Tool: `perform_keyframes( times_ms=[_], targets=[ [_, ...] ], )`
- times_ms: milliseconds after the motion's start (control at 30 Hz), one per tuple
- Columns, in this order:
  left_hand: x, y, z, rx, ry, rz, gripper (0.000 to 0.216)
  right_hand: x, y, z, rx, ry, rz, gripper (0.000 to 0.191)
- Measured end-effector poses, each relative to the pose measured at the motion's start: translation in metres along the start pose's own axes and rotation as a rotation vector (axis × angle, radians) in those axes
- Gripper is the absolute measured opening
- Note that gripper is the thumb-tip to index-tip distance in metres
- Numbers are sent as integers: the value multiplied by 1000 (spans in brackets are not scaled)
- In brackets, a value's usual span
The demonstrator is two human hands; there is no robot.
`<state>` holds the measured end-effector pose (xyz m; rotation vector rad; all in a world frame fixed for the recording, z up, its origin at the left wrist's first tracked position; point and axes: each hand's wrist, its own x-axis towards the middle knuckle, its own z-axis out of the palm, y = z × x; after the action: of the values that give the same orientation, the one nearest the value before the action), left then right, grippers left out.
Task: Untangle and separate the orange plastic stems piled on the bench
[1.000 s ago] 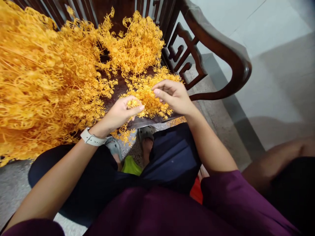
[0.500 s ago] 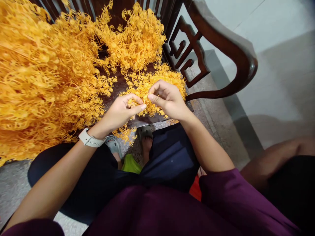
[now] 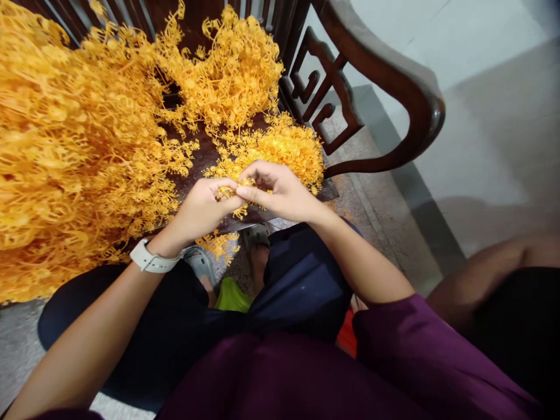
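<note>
My left hand (image 3: pixel 203 207) and my right hand (image 3: pixel 277 189) meet fingertip to fingertip over the front edge of a dark wooden bench seat (image 3: pixel 210 154). Both pinch the same small yellow plastic sprig (image 3: pixel 238 191) between thumb and fingers. Just behind my right hand lies a small heap of loose yellow pieces (image 3: pixel 284 149). A very large pile of yellow plastic branches (image 3: pixel 74 151) covers the seat to the left, and another clump (image 3: pixel 227 70) sits at the back. A white watch (image 3: pixel 151 261) is on my left wrist.
The bench's carved dark armrest (image 3: pixel 385 76) curves round to the right. A few yellow pieces (image 3: pixel 219 242) hang off the seat's front edge above my sandalled feet (image 3: pixel 258 245). Another person's bare leg (image 3: pixel 490 274) shows at the right. Pale tiled floor (image 3: pixel 481 116) lies beyond.
My right hand has come down and left from above the small heap to meet my left hand; both now pinch the sprig together. The view has shifted slightly.
</note>
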<state>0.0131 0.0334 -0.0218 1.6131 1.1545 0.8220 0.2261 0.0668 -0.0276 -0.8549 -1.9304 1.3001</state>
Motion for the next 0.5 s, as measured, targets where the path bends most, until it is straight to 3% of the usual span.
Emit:
perform_keyframes(
  times_ms=[100, 233, 333, 500],
  targets=[
    [-2, -4, 3, 92, 5, -58, 17, 2, 12, -22, -390, 3, -48, 47],
    [-5, -6, 5, 114, -30, -81, 16, 9, 40, -56, -931, -89, 221, 64],
    [-7, -5, 5, 109, -62, -43, 17, 20, 58, -64, -1037, -188, 291, 67],
    [-7, -5, 9, 109, -107, -29, 19, 50, 82, -62, -1074, -181, 273, 69]
  ],
)
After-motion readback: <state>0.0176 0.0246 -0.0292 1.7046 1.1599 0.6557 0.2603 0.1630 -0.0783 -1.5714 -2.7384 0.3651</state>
